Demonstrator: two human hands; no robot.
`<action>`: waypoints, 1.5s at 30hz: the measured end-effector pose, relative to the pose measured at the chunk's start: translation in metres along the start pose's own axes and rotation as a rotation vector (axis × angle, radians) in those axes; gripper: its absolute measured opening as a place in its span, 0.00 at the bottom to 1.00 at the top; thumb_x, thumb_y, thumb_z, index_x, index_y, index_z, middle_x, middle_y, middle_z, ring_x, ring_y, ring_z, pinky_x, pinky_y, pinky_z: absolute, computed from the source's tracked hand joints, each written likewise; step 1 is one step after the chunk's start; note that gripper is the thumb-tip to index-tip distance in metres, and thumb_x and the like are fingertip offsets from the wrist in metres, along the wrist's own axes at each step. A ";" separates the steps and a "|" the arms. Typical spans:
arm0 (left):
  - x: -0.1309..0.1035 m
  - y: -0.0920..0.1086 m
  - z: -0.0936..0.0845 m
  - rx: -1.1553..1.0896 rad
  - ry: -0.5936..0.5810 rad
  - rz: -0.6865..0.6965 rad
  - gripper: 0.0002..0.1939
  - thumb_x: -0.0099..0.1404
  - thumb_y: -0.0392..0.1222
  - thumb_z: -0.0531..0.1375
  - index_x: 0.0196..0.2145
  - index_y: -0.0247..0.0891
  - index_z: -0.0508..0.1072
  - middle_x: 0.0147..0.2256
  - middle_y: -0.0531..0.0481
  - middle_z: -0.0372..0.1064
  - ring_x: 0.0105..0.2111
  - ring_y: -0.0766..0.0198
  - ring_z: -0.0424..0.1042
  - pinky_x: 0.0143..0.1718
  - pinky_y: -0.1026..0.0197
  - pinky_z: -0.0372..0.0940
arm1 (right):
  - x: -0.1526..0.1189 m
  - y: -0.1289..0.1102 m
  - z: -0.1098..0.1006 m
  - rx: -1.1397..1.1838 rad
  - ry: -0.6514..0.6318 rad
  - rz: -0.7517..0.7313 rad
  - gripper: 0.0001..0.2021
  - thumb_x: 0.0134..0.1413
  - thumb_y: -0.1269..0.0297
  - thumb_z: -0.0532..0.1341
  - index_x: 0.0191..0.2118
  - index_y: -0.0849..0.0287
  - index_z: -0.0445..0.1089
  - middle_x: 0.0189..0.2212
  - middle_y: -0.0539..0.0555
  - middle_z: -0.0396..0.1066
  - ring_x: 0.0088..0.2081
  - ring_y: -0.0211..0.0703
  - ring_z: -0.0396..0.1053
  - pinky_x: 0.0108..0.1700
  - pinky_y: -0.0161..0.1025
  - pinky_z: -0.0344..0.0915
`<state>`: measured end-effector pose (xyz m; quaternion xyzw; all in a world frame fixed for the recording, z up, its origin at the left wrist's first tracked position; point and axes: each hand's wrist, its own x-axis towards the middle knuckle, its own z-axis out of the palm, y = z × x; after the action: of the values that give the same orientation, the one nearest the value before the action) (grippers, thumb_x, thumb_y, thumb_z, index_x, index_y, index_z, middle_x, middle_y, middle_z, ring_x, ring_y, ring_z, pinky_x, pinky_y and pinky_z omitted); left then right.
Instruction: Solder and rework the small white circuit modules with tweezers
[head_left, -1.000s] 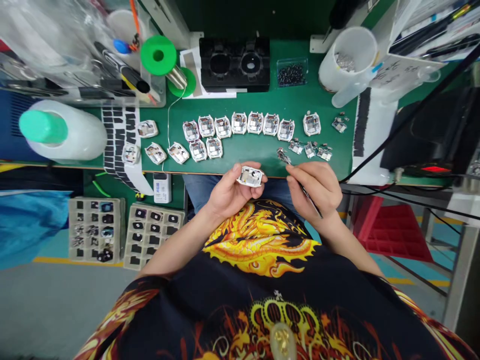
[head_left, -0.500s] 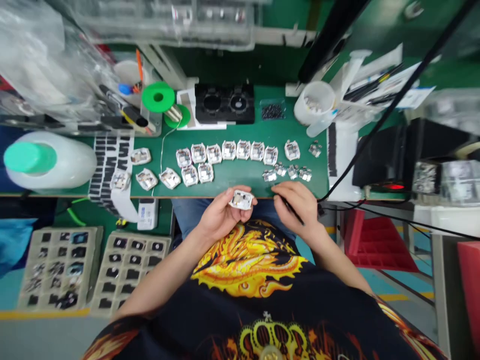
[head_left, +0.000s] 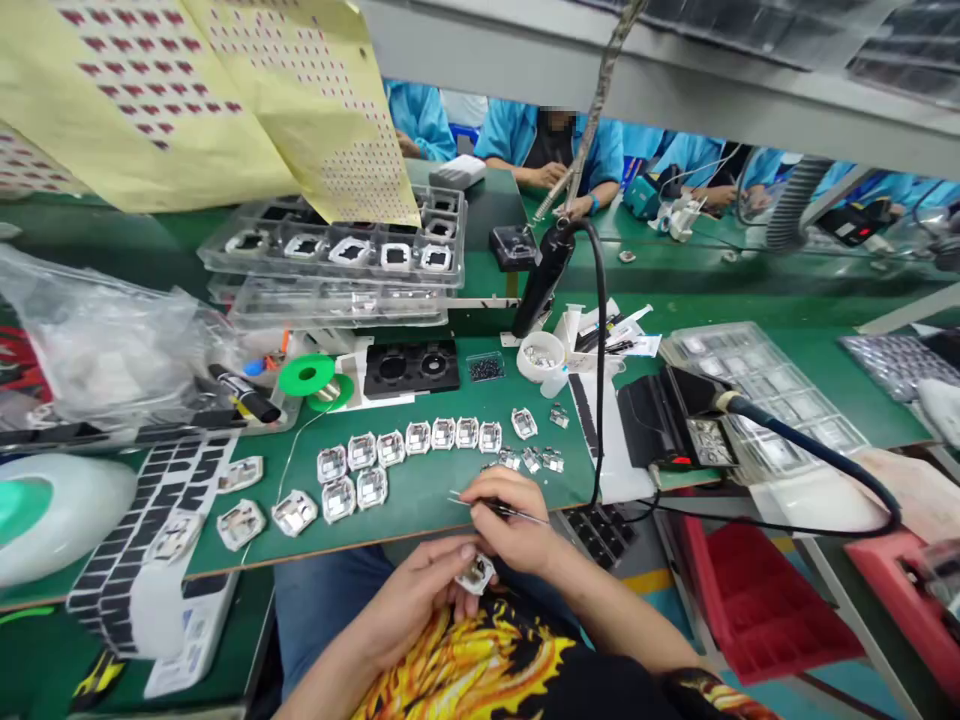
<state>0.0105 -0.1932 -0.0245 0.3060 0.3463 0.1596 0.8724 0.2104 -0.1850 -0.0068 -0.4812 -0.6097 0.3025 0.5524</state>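
Low in front of my lap, my left hand (head_left: 420,585) is closed around a white watch case (head_left: 477,574) with electronic parts inside. My right hand (head_left: 514,505) is just above it, gripping thin tweezers (head_left: 528,517) whose tips point left. The fingers of both hands come close together near the case, and whether they touch is unclear. Beyond them on the green bench, a row of similar watch cases (head_left: 418,437) lies with others at its left. Small metal parts (head_left: 531,459) lie behind my right hand.
A green solder spool (head_left: 307,374) stands behind the cases, beside a black fixture (head_left: 412,369). A white tub (head_left: 541,357) and a soldering station (head_left: 658,420) with a cable are at the right. A white bottle (head_left: 67,510) stands left. Co-workers in blue sleeves sit across.
My view has tilted up, bringing in the co-workers and shelf. My right hand has moved left from beside the small parts to the watch case in my left hand.
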 end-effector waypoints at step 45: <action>0.017 -0.012 0.005 0.057 0.189 -0.106 0.36 0.63 0.74 0.76 0.40 0.34 0.78 0.29 0.41 0.82 0.18 0.66 0.72 0.19 0.68 0.59 | -0.002 0.020 0.005 0.039 -0.066 0.061 0.12 0.63 0.73 0.65 0.42 0.52 0.87 0.34 0.50 0.82 0.35 0.38 0.78 0.42 0.35 0.76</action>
<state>0.0266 -0.1960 -0.0382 0.2956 0.4471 0.1314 0.8340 0.2106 -0.1792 -0.0269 -0.4785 -0.6067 0.3469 0.5316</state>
